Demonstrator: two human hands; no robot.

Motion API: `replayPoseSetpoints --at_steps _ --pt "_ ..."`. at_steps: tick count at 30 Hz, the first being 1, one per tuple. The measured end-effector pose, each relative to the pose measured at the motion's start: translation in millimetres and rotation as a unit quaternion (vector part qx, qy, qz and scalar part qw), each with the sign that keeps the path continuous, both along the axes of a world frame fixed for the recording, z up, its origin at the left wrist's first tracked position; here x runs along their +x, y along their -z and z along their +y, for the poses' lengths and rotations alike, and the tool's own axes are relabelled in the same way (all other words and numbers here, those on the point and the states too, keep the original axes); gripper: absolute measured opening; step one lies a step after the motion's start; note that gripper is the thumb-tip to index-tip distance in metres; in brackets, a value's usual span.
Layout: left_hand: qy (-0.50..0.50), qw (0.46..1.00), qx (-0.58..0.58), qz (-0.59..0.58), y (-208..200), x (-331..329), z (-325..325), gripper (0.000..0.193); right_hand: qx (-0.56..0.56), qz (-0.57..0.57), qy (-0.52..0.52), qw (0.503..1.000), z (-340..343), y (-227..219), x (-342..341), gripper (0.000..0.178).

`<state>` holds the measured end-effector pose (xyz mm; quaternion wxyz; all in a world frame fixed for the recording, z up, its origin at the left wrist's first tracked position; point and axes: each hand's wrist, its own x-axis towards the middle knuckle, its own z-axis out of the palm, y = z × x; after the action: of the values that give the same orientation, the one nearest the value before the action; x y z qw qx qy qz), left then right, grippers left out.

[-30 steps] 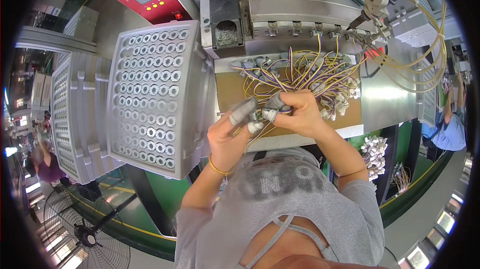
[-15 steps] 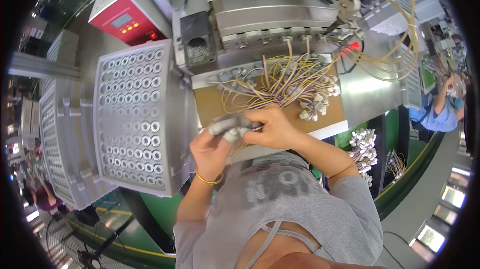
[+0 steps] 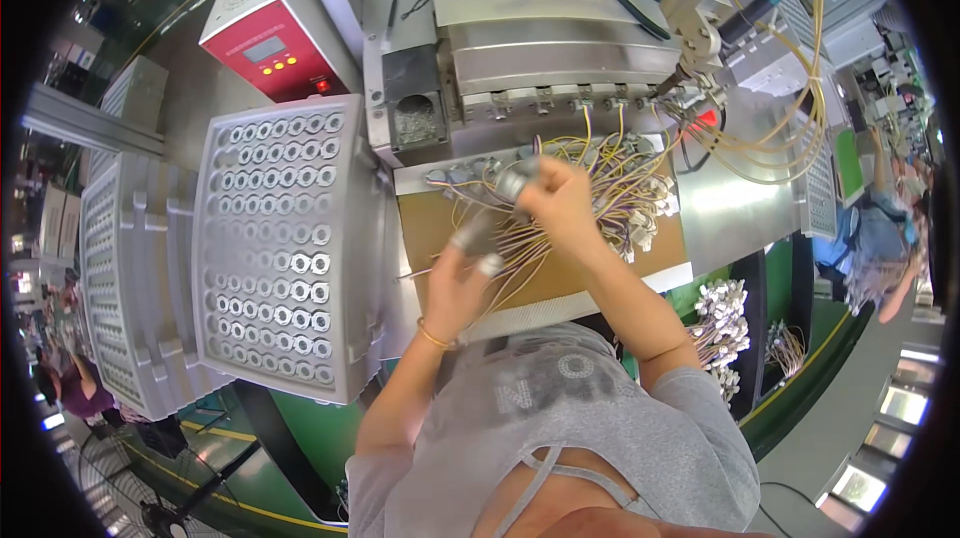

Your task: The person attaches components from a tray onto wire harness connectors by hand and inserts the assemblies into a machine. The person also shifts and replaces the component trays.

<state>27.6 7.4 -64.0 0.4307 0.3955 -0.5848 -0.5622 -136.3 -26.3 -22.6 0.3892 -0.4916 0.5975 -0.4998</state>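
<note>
A bundle of yellow, white and purple wires with white plug connectors lies on a brown board in front of me. My right hand is over the bundle's left part, its fingers pinched together. What they hold, if anything, I cannot make out. Lower and to the left, my left hand hangs over the board's near edge, beside the loose wire ends. Its fingers wear pale grey covers and are smeared by motion.
Left stands a grey tray with rows of metal rings. Behind it is a red and white control box. A metal fixture runs along the back, with pliers on top. More white connectors hang at right. Another person works far right.
My hands, together near the board's front edge before, have come apart. The right one has moved up and away over the wires; the left has moved slightly right and up.
</note>
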Motion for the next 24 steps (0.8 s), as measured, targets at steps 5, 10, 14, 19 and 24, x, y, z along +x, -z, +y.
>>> replayPoseSetpoints --at_steps 5,10,14,19,24 --pt "0.139 0.919 -0.202 -0.308 19.2 18.9 17.0 0.026 0.023 -0.222 0.139 0.965 -37.2 -10.0 4.3 0.007" --pt "0.033 0.964 -0.135 -0.224 5.0 39.3 -0.6 0.021 -0.013 -0.219 0.148 0.964 -41.7 -8.7 4.9 0.011" --pt "-0.088 0.977 -0.086 -0.176 14.5 62.3 -16.7 0.022 -0.031 -0.268 0.165 0.949 -42.7 -2.9 16.7 0.013" --pt "-0.062 0.911 -0.231 -0.335 17.9 67.2 -27.0 0.023 -0.048 -0.316 0.191 0.928 -58.9 0.4 30.4 0.017" --pt "-0.083 0.893 -0.277 -0.346 16.5 67.0 -15.8 0.023 0.044 0.086 0.043 0.994 -32.2 -14.6 -4.1 0.016"
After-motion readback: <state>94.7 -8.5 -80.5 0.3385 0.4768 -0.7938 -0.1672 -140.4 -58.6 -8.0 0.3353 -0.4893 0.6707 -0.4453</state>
